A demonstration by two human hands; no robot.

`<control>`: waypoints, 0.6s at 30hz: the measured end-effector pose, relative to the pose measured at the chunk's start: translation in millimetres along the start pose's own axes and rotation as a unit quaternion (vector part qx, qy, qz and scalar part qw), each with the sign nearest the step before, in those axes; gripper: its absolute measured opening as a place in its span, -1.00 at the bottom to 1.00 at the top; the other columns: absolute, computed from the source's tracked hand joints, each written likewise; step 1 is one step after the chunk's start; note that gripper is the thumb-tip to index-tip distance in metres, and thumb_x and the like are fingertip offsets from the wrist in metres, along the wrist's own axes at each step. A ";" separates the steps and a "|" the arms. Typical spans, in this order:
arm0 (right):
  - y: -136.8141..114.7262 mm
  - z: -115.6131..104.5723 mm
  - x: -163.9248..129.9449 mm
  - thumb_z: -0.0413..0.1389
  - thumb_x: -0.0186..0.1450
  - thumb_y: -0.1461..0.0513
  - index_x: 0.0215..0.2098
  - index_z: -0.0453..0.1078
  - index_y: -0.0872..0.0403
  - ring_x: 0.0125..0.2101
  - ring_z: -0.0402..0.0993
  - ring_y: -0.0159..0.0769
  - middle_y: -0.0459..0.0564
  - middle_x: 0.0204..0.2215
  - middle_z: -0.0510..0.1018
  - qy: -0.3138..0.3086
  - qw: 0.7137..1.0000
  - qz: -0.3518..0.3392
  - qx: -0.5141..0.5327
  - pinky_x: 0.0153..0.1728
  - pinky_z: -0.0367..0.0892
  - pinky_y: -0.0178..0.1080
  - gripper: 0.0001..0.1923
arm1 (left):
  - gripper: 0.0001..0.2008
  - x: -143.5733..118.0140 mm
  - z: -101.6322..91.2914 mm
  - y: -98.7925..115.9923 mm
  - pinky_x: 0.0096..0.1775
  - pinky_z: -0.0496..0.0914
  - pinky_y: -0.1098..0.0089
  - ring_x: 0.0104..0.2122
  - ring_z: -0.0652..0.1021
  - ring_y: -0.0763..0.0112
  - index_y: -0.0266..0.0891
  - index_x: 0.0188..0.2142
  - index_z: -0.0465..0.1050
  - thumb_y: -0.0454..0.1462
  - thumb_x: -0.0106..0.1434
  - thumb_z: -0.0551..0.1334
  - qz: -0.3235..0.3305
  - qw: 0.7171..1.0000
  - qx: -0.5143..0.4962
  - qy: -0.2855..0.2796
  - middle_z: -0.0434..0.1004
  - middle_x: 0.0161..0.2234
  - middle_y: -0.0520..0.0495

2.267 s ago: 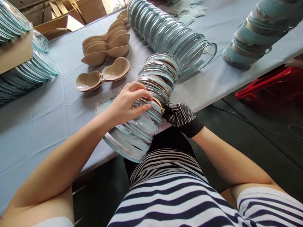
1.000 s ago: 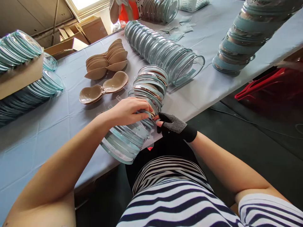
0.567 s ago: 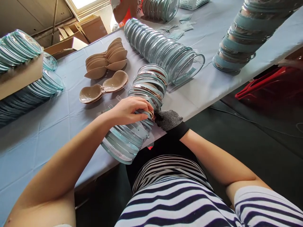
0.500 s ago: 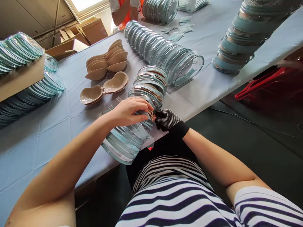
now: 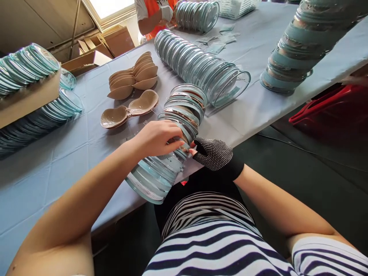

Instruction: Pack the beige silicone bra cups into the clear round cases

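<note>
Head view: left hand (image 5: 156,137) grip closed over the nested clear-tray stack (image 5: 169,145) lying at the tabletop (image 5: 57,153) edge, gloved right hand (image 5: 216,154) pinching its rim at 3 o'clock; separate one tray squarely, steadying the rest.

Pale blue tablecloth (image 5: 57,153), beige cups (image 5: 129,109), white-dotted black glove (image 5: 217,155), navy-and-white striped shirt (image 5: 207,234).

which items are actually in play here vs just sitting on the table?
In play:
- left hand, bare, resting on the stack
- right hand, in a dotted black glove, at the stack's side
- tilted stack of clear plastic shells at the table edge

Lying about:
- beige cup pairs
- long row of clear shells
- filled stack at right
- cardboard box
</note>
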State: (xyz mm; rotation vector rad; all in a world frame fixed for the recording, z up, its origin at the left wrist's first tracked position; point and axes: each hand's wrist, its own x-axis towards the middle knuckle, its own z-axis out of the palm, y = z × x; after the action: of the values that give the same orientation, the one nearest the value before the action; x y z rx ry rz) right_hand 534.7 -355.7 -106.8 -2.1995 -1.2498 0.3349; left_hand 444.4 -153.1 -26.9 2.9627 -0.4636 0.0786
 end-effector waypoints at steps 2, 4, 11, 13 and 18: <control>4.0 0.7 -0.5 0.03 0.36 0.06 -0.14 0.50 0.06 -0.28 0.57 -0.23 0.01 -0.24 0.65 -0.027 0.997 -0.026 0.061 -0.27 0.32 -0.27 -0.69 | -0.76 -1.5 2.3 -0.1 -0.21 0.34 0.30 -0.29 0.48 0.31 -0.19 -0.31 0.48 -0.11 0.36 0.15 -0.001 0.998 0.042 0.042 0.46 -0.38 -0.02; 8.0 2.9 0.9 0.03 0.37 0.07 -0.21 0.49 0.07 -0.34 0.54 -0.32 -0.02 -0.31 0.64 -0.030 0.989 -0.045 0.135 -0.30 0.32 -0.32 -0.71 | -0.78 -2.0 5.0 -2.6 -0.03 0.36 0.18 -0.12 0.49 0.22 -0.18 -0.29 0.48 -0.10 0.33 0.20 -0.016 0.996 0.032 0.080 0.49 -0.22 -0.09; -0.2 12.5 17.7 0.08 0.34 0.07 -0.18 0.46 0.08 -0.32 0.53 -0.31 -0.01 -0.29 0.63 0.069 0.982 -0.040 0.172 -0.25 0.34 -0.30 -0.74 | -0.63 5.0 5.5 -16.1 0.26 0.20 0.06 0.25 0.30 0.18 -0.19 0.15 0.27 -0.25 0.37 0.15 -0.036 0.990 -0.120 0.065 0.35 0.20 -0.20; -4.6 11.9 19.7 0.08 0.34 0.07 -0.25 0.46 0.09 -0.38 0.51 -0.32 0.00 -0.34 0.63 0.045 0.987 -0.070 0.140 -0.31 0.32 -0.31 -0.74 | -0.70 8.1 5.7 -15.5 0.24 0.23 0.07 0.17 0.39 0.22 -0.15 0.09 0.37 -0.26 0.37 0.16 -0.020 0.992 -0.103 0.066 0.43 0.12 -0.14; -7.3 -18.6 25.6 0.03 0.38 0.03 -0.41 0.44 0.07 -0.50 0.47 -0.32 -0.01 -0.51 0.57 0.127 0.983 -0.133 -0.003 -0.43 0.25 -0.31 -0.64 | -0.92 18.4 8.3 -5.9 0.18 0.30 0.15 -0.01 0.51 0.29 -0.19 -0.32 0.55 -0.31 0.30 0.27 0.049 0.986 -0.134 0.081 0.55 -0.06 -0.10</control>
State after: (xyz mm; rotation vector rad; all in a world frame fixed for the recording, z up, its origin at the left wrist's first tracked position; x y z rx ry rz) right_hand 552.0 -337.9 -85.9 -1.9734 -1.3765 -0.0559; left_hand 464.0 -154.3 -34.6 2.6439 -0.5503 0.2441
